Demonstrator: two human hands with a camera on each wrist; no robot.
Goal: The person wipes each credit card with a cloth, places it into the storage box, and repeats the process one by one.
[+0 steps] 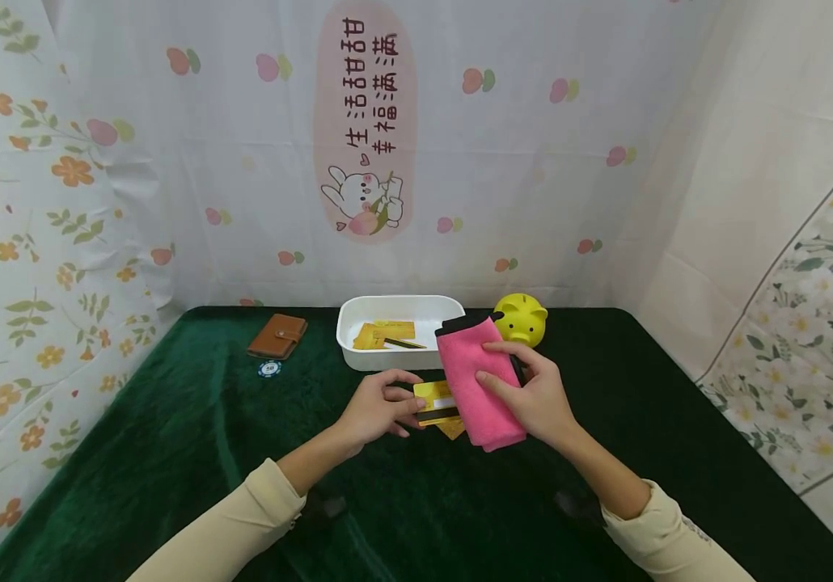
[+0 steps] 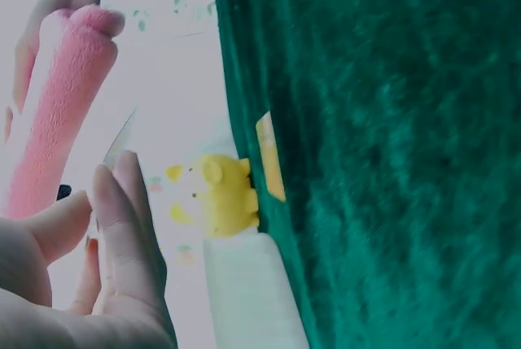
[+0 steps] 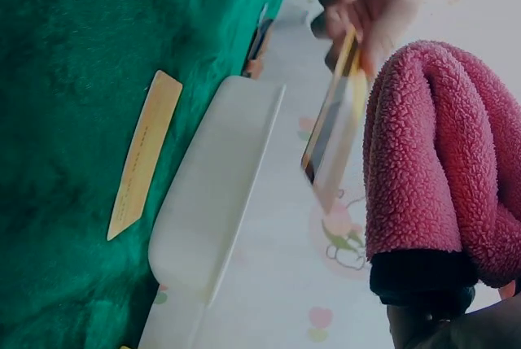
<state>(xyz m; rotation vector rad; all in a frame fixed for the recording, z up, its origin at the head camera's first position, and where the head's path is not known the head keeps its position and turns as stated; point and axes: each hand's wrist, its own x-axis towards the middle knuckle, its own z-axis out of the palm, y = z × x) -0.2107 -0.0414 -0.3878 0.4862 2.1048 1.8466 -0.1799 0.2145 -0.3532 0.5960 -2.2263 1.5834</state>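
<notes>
At frame centre, the left hand point(image 1: 376, 408) pinches a yellow card point(image 1: 437, 402) by its left end, long axis running toward the pink cloth point(image 1: 478, 380). The right hand point(image 1: 536, 396), fingers curled round the cloth, holds it touching the card's right end, above the green worktop point(image 1: 169, 453).

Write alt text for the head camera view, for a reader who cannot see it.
Over a green tablecloth, a person's left hand pinches a gold card while the right hand holds a folded pink cloth against it. Behind stand a white tray with more gold cards, a yellow piggy bank, a brown wallet and a small round chip.
</notes>
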